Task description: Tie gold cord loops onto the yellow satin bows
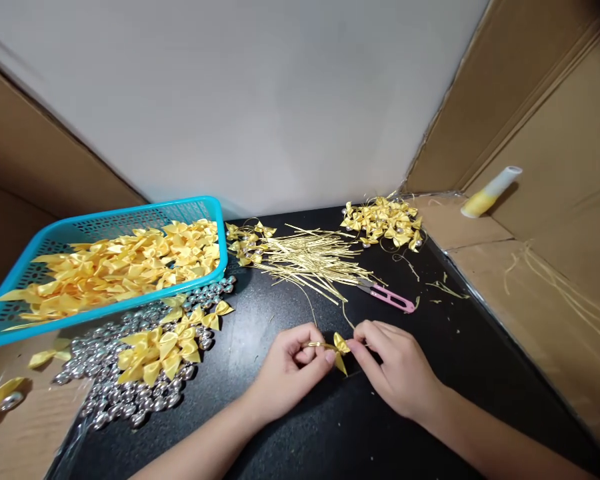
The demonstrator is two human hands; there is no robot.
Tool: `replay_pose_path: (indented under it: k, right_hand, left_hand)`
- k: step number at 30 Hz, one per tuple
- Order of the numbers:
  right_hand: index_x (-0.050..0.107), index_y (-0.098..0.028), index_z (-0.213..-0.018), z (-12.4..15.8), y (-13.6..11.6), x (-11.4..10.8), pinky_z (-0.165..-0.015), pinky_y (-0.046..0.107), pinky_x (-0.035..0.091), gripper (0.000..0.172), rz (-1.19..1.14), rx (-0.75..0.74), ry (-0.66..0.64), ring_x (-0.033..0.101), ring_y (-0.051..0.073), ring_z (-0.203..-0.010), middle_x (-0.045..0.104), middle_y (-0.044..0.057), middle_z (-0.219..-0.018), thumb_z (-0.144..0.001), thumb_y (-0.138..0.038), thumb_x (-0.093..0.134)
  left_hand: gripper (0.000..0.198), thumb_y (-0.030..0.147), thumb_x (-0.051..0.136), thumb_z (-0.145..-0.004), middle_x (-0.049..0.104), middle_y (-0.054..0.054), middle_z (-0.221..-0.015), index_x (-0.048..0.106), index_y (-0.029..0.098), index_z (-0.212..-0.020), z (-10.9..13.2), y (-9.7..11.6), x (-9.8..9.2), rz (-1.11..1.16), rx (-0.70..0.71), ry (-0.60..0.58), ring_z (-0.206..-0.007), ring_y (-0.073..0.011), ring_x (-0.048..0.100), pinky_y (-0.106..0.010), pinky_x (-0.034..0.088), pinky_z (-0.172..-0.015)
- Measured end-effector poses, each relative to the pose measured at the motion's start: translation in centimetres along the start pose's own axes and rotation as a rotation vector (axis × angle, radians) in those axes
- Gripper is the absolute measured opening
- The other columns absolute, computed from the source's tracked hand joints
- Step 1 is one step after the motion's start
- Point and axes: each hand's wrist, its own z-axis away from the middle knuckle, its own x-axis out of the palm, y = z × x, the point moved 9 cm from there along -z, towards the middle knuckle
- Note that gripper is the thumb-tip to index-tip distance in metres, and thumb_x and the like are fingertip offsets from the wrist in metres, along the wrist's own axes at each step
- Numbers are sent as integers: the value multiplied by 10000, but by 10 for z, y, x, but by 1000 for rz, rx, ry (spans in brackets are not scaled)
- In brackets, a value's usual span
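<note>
A yellow ribbon bow [341,344] is held between my hands over the black tabletop. My left hand [297,360] is closed, thumb and fingers pinching the bow's left side and a gold cord. My right hand [393,360] pinches at the bow's right side, and a gold cord [348,315] rises from these fingertips. Just beyond the hands lie a loose heap of gold cord pieces [313,257] and pink-handled thread snips [390,296]. Whether a bead is fixed to the held bow is hidden by my fingers.
At left stands a turquoise basket [224,247] full of yellow bows. Silver beads [130,393] spread before it, with several bows [163,350] on top. Bows with beads and cords [385,223] are piled at the back right. A yellow-white tube [490,193] stands on cardboard.
</note>
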Motion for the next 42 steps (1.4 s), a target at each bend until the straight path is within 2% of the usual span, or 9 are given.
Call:
replay_pose_path:
  k: [5, 11, 18, 24, 28, 31, 35, 39, 42]
  right_hand:
    - [361, -206, -622, 2, 0, -9, -508, 245, 294, 328, 25, 7, 37, 415, 94, -486, 407, -52, -545, -906, -230, 524]
    - [311, -204, -602, 7, -17, 0, -497, 257, 256, 347, -61, -85, -20, 366, 87, -470, 364, -62, -511, -862, -150, 534]
    - [327, -201, -542, 16, -32, -10, -490, 293, 224, 390, 12, -219, 64, 318, 99, -442, 381, -54, -457, -855, -94, 532]
    - [357, -203, -519, 20, -43, -17, -485, 297, 225, 388, 43, -316, 90, 316, 104, -419, 392, -57, -428, -840, -79, 535]
    - [336, -206, -530, 18, -34, -13, -489, 294, 229, 391, 11, -255, 79, 313, 105, -438, 381, -56, -449, -844, -85, 535]
    - [310, -208, -540, 17, -29, -10, -490, 287, 233, 399, -43, -223, 66, 305, 103, -448, 363, -58, -462, -848, -73, 525]
    - [325, -209, -566, 14, -18, -2, -506, 271, 263, 368, -73, -138, 13, 348, 100, -468, 378, -54, -494, -868, -99, 503]
    - [403, -206, -611, 11, -6, 4, -516, 256, 303, 287, -78, -23, -38, 424, 100, -484, 445, -44, -539, -872, -135, 499]
    - [551, -194, -774, 9, -3, 0, -572, 268, 360, 82, -59, 16, -8, 503, 133, -570, 552, -16, -638, -847, -159, 543]
  left_hand:
    - [439, 264, 656, -763, 244, 91, -533, 257, 220, -583, 2, 7, -8, -192, 64, 180, -518, -86, 218, -225, 201, -489]
    - [420, 244, 614, -762, 228, 90, -542, 230, 230, -592, 1, 7, -8, -186, 60, 195, -517, -89, 206, -227, 197, -480]
    - [380, 252, 587, -762, 246, 86, -542, 255, 221, -580, 0, 7, -12, -138, 12, 231, -513, -87, 231, -218, 233, -495]
    - [312, 231, 573, -777, 263, 91, -526, 326, 213, -587, 0, 8, -7, -144, 15, 209, -500, -85, 238, -212, 242, -495]
    - [208, 222, 570, -801, 293, 86, -550, 422, 200, -656, 0, 11, -6, -166, 77, 169, -519, -95, 273, -218, 267, -516]
    - [221, 271, 555, -860, 367, 56, -581, 489, 185, -668, 0, 16, -7, -201, 144, 150, -553, -114, 346, -233, 295, -534]
    - [250, 317, 557, -904, 540, -35, -804, 575, 171, -702, 1, 26, -8, -159, 243, 139, -729, -158, 506, -254, 383, -619]
    - [212, 296, 542, -932, 582, -50, -848, 661, 179, -801, 1, 28, -8, -106, 283, 124, -784, -171, 549, -265, 427, -674]
    - [180, 259, 527, -946, 599, -41, -826, 685, 189, -894, 2, 25, -9, -97, 270, 143, -754, -161, 561, -258, 437, -663]
